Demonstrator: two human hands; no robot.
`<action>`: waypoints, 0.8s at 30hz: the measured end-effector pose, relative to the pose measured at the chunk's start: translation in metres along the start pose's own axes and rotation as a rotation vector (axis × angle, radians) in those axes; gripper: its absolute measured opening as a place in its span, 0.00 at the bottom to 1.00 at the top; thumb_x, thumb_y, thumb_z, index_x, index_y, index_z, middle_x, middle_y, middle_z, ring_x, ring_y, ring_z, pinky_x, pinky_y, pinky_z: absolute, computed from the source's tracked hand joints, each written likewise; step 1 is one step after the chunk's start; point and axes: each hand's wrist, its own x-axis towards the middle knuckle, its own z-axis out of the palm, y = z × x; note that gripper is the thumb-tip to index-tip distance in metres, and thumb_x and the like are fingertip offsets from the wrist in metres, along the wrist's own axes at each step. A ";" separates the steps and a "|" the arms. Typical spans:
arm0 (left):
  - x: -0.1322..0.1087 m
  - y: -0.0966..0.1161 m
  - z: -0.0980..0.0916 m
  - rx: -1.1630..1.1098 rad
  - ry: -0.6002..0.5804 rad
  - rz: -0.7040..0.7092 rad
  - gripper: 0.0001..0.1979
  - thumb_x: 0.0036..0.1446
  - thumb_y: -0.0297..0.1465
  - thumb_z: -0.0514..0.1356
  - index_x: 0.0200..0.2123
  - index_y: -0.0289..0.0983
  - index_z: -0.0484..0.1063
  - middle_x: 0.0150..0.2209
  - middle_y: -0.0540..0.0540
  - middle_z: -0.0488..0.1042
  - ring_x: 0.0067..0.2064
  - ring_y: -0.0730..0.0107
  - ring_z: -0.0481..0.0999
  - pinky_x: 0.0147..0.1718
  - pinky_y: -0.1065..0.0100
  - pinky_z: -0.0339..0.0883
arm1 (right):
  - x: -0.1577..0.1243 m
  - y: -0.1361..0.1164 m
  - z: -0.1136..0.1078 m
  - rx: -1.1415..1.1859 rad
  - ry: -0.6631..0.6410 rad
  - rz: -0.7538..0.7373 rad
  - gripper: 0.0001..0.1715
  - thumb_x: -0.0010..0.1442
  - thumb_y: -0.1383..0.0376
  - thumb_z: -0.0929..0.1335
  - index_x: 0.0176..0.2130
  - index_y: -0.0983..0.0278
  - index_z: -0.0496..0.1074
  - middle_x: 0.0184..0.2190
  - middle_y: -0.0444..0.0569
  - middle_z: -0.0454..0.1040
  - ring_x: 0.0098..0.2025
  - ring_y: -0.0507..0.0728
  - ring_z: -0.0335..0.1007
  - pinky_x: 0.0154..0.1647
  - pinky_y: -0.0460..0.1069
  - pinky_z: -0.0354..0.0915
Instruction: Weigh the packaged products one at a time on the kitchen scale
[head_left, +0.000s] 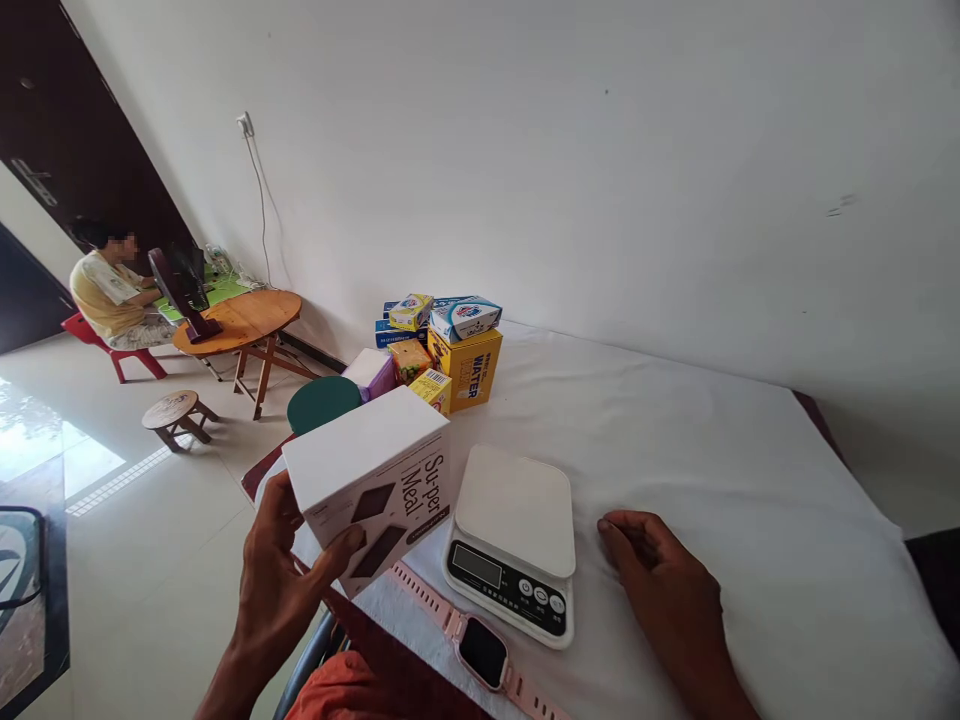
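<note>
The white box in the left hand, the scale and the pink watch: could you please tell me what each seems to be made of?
White box, held in the left hand: likely matte printed cardboard, with crisp folded edges. Scale: apparently smooth white plastic, with a glossy dark display panel. Pink watch: the strap looks like soft matte rubber or silicone, ridged and bending; its face is glossy black, glass or plastic.

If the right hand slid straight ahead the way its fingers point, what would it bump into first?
The right hand rests on the white tablecloth, fingers pointing left toward the kitchen scale. Sliding on, it would likely meet the scale's side first, though depth is hard to judge.
</note>
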 end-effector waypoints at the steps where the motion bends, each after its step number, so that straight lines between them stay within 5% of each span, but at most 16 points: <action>1: 0.000 0.000 0.001 -0.007 0.001 -0.010 0.37 0.50 0.43 0.72 0.61 0.41 0.65 0.47 0.44 0.80 0.46 0.56 0.82 0.42 0.60 0.80 | 0.000 0.000 -0.001 0.017 -0.008 0.003 0.25 0.48 0.42 0.67 0.33 0.59 0.74 0.32 0.50 0.80 0.35 0.62 0.76 0.40 0.56 0.70; 4: 0.007 0.004 0.003 -0.019 -0.048 0.018 0.38 0.49 0.44 0.72 0.60 0.39 0.66 0.47 0.42 0.80 0.46 0.53 0.82 0.40 0.58 0.81 | 0.000 -0.008 -0.010 0.101 -0.011 0.024 0.27 0.50 0.41 0.69 0.37 0.60 0.74 0.35 0.50 0.79 0.33 0.60 0.76 0.38 0.55 0.72; 7: 0.021 0.007 0.014 -0.050 -0.241 0.119 0.35 0.50 0.42 0.72 0.59 0.38 0.67 0.48 0.41 0.80 0.49 0.50 0.81 0.43 0.56 0.81 | -0.001 -0.031 -0.025 0.165 -0.033 -0.107 0.32 0.49 0.43 0.74 0.46 0.59 0.73 0.48 0.53 0.78 0.46 0.63 0.77 0.47 0.56 0.74; 10: 0.035 0.009 0.038 -0.155 -0.462 0.216 0.35 0.53 0.37 0.71 0.62 0.41 0.66 0.52 0.41 0.78 0.52 0.51 0.80 0.48 0.55 0.79 | -0.006 -0.058 -0.032 0.228 -0.274 -0.297 0.42 0.47 0.46 0.78 0.57 0.56 0.70 0.60 0.55 0.73 0.59 0.67 0.71 0.57 0.59 0.71; 13: 0.043 0.008 0.060 -0.201 -0.540 0.319 0.34 0.54 0.33 0.71 0.62 0.42 0.64 0.59 0.42 0.74 0.57 0.53 0.77 0.55 0.56 0.75 | -0.012 -0.076 -0.024 0.256 -0.479 -0.276 0.44 0.49 0.47 0.79 0.60 0.56 0.68 0.57 0.58 0.75 0.58 0.68 0.73 0.54 0.60 0.74; 17: 0.044 0.002 0.057 -0.068 -0.442 0.435 0.34 0.52 0.33 0.72 0.61 0.43 0.64 0.55 0.44 0.75 0.55 0.57 0.77 0.53 0.59 0.75 | -0.016 -0.081 -0.005 0.222 -0.393 -0.281 0.42 0.53 0.49 0.77 0.62 0.56 0.66 0.60 0.55 0.72 0.62 0.66 0.69 0.60 0.60 0.70; 24: 0.045 -0.005 0.003 0.066 -0.213 0.370 0.33 0.52 0.34 0.72 0.60 0.45 0.65 0.49 0.47 0.76 0.49 0.60 0.79 0.47 0.63 0.78 | -0.018 -0.086 0.017 0.214 -0.438 -0.351 0.41 0.57 0.49 0.76 0.64 0.50 0.64 0.66 0.52 0.66 0.64 0.65 0.66 0.62 0.61 0.69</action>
